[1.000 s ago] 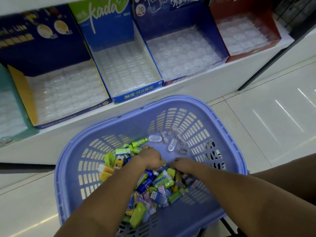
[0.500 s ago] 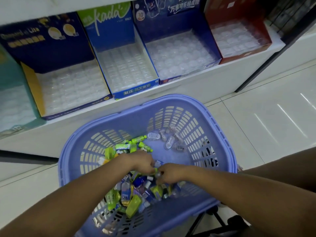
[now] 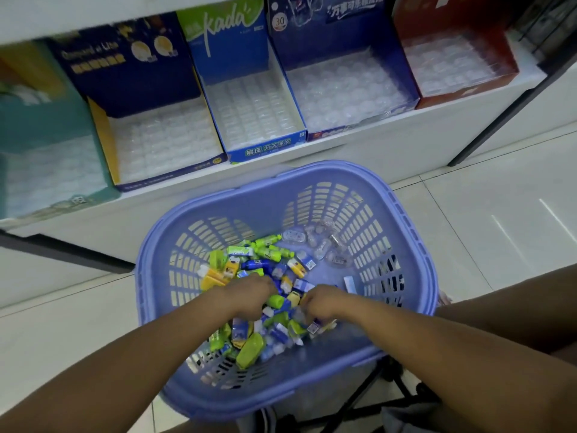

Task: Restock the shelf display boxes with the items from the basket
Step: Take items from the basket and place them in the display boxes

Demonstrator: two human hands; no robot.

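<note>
basket (image 3: 312,171) lavender-blue, slotted walls | items (image 3: 276,300) lime, yellow, blue, white mixed | capsules (image 3: 323,245) clear | teal box (image 3: 40,126) | navy box (image 3: 131,82) – yellow side | kada box (image 3: 224,42) blue-green | dark-blue box (image 3: 327,42) | red box (image 3: 437,35) | floor (image 3: 484,214) – pale tiles

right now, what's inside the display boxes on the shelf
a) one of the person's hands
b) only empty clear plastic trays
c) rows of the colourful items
b: every box on the shelf shows only bare clear trays, as in the kada box and the red box, while the colourful items lie in the basket.
</note>
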